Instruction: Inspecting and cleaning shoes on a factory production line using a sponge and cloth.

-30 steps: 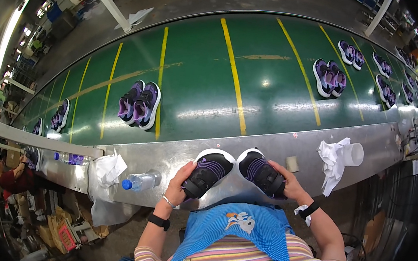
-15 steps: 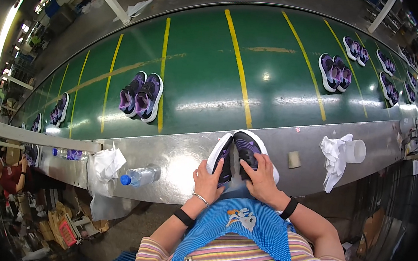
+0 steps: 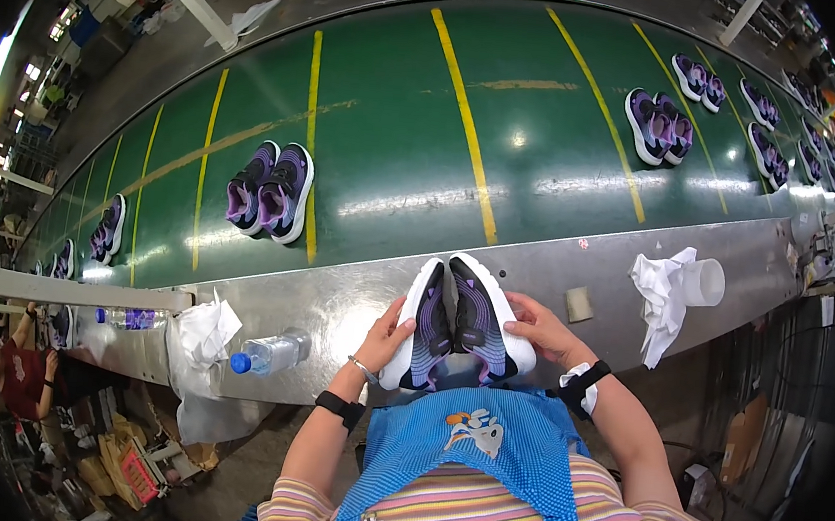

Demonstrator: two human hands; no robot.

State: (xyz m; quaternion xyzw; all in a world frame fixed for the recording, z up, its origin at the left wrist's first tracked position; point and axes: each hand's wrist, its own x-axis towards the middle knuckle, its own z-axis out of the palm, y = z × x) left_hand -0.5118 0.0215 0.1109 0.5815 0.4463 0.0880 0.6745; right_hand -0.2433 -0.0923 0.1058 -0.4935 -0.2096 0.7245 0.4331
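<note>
A pair of black-and-purple sneakers with white soles sits at the near edge of the metal ledge, toes pointing away and close together. My left hand (image 3: 383, 338) grips the left sneaker (image 3: 423, 327) by its outer side, thumb against the white sole. My right hand (image 3: 544, 329) holds the right sneaker (image 3: 481, 317) by its outer side, fingers at the sole edge. Parts of the fingers on both hands are hidden by the shoes. The heels are close to my blue apron (image 3: 464, 406).
Beyond the metal ledge (image 3: 537, 272) runs a green conveyor belt (image 3: 381, 116) carrying more sneaker pairs (image 3: 271, 191). A clear bottle (image 3: 273, 351) and white paper (image 3: 208, 329) lie left. A beige block (image 3: 579, 304), crumpled paper (image 3: 658, 289) and a cup (image 3: 705, 283) are right.
My hands have moved from the tops of the sneakers to their outer sides. The sneakers have come slightly nearer and left, and their openings now lean closer together. The view has shifted slightly.
</note>
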